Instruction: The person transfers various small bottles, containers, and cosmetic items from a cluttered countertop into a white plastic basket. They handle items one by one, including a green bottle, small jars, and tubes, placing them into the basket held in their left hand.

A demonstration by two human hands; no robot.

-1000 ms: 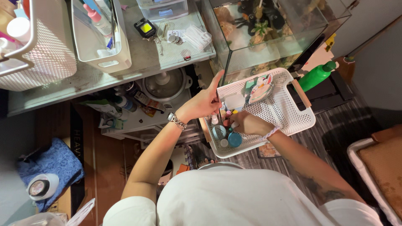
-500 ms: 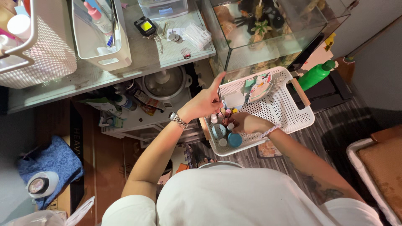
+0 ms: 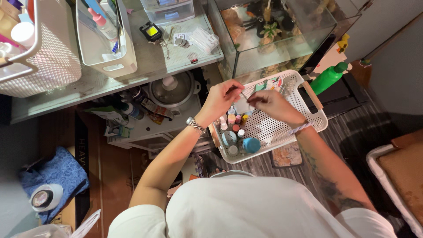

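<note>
White perforated basket (image 3: 282, 128) sitting below the glass tank (image 3: 273, 35), left hand (image 3: 222, 99) and right hand (image 3: 273, 102) both pinching a small pale item (image 3: 243, 105) above its far-left corner, small bottles (image 3: 233, 125) crowding its left edge.

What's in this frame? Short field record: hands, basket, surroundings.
left hand: raised over the basket, fingertips pinched at a small item, too small to tell what
right hand: meets the left above the basket, fingers pinched at the same spot
basket: white perforated basket with wooden handle
basket contents: small bottles, blue-lidded jar
behind: glass tank on shelf
right of basket: green bottle
below shelf: pot with lid
</note>
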